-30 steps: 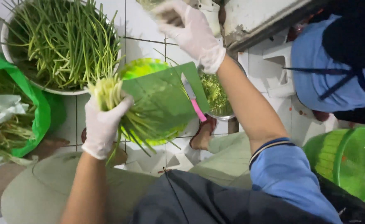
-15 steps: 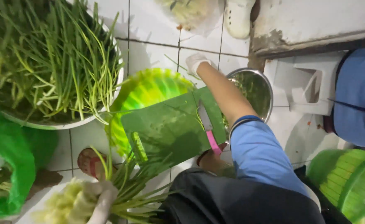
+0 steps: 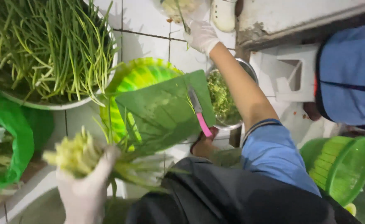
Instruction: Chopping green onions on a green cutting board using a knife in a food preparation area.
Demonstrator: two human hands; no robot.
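Observation:
My left hand (image 3: 85, 188), in a white glove, grips a bunch of green stalks (image 3: 76, 155) low at the left, with the pale cut ends pointing up and left. My right hand (image 3: 201, 36), also gloved, reaches far out to a clear plastic bag (image 3: 178, 7) at the top and pinches a thin green strand (image 3: 185, 25). Between the hands a green cutting board (image 3: 161, 112) lies on a green and yellow basket (image 3: 135, 79). A knife with a pink handle (image 3: 199, 113) rests on the board's right edge.
A large bowl of long green stalks (image 3: 45, 49) fills the top left. A metal bowl of chopped greens (image 3: 222, 97) sits under my right forearm. There is a green bag (image 3: 14, 137) at the left, a green basket (image 3: 340, 166) at the right, and another person in blue (image 3: 352, 74) beside a white stool (image 3: 290, 79).
My left hand has pulled the bunch off the board, down and to the left. My right hand dipped toward the board and now reaches up to the plastic bag.

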